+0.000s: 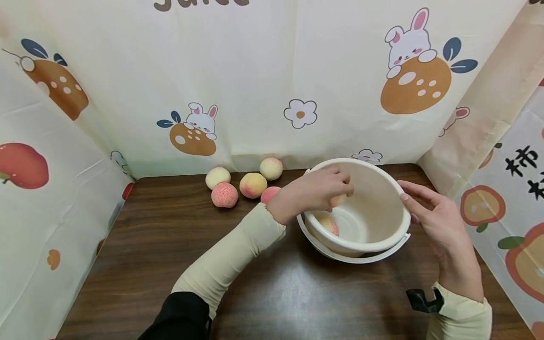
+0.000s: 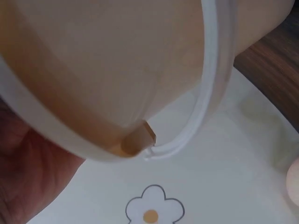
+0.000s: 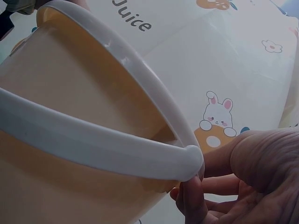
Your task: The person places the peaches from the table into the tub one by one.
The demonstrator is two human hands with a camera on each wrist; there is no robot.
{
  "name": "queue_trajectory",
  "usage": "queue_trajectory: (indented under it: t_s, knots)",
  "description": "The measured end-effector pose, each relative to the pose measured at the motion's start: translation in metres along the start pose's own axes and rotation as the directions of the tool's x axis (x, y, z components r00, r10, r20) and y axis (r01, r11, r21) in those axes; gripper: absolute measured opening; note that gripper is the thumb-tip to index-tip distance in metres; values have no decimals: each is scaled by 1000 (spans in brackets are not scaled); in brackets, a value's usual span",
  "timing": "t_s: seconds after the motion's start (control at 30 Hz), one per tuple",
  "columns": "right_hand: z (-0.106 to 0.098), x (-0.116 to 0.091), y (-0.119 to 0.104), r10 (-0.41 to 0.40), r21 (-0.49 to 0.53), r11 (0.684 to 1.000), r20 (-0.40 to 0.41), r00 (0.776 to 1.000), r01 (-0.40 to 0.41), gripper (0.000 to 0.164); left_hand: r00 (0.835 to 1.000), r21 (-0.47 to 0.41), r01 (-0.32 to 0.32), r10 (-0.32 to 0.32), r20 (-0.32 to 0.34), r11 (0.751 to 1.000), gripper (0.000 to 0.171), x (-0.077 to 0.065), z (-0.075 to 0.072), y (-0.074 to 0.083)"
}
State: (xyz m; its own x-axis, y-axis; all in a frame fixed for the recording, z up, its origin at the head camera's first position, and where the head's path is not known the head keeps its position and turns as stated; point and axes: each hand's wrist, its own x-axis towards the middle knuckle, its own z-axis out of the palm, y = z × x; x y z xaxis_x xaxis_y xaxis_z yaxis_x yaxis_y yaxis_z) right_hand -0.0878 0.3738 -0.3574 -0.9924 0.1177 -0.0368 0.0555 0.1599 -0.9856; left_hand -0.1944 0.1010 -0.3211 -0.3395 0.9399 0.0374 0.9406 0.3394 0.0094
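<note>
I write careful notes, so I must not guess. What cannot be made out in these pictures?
Head view: most of the held peach, covered by the left hand.
Head view: part of a pink peach, hidden by the left wrist.
Head view: the lettering, cut off by the top edge.
Left wrist view: most of a pale round thing, cut off by the right edge.

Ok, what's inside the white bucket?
One peach lies at the left side; the left hand grips another peach, partly hidden. Whatever that hand covers in the bucket can't be seen.
</note>
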Motion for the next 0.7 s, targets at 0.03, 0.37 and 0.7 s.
queue_trajectory:
  t_s: [0.03,0.37,0.7]
  knots:
    - [0,0,0,0,-3,1000,1,1000,0,37,1000,-2,0,0,15,1000,37,1,0,0]
    - [0,0,0,-8,-27,1000,-10,1000,7,38,988,23,31,-34,152,999,35,17,10,4]
    - [2,1,1,-30,-5,1000,-9,1000,30,39,965,0,77,-74,251,997,37,28,16,7]
